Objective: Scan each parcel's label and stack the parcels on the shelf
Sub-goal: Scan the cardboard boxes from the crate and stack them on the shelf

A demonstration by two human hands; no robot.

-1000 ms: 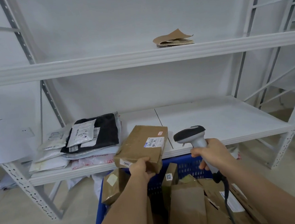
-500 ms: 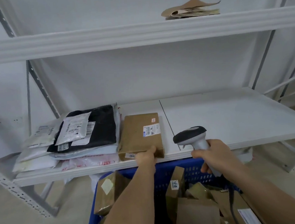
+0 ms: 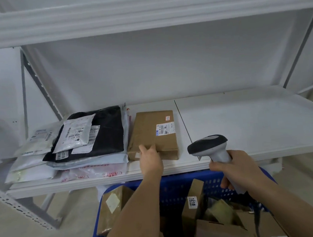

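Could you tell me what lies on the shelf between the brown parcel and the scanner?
Only bare white shelf board, crossed by a dark panel seam, separates the brown parcel from the scanner, as the head view shows.

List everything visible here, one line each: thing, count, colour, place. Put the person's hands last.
brown parcel: one, brown, lying flat on the lower shelf beside the mailer stack
mailer stack: several bags, white, black and clear, left end of the lower shelf
lower shelf: one, white
upper shelf: one, white, with brown paper at the top edge
basket: one, blue, below the shelf, holding brown boxes
scanner: one, grey and black, in the right hand
left hand: grips the brown parcel's near edge
right hand: grips the scanner handle
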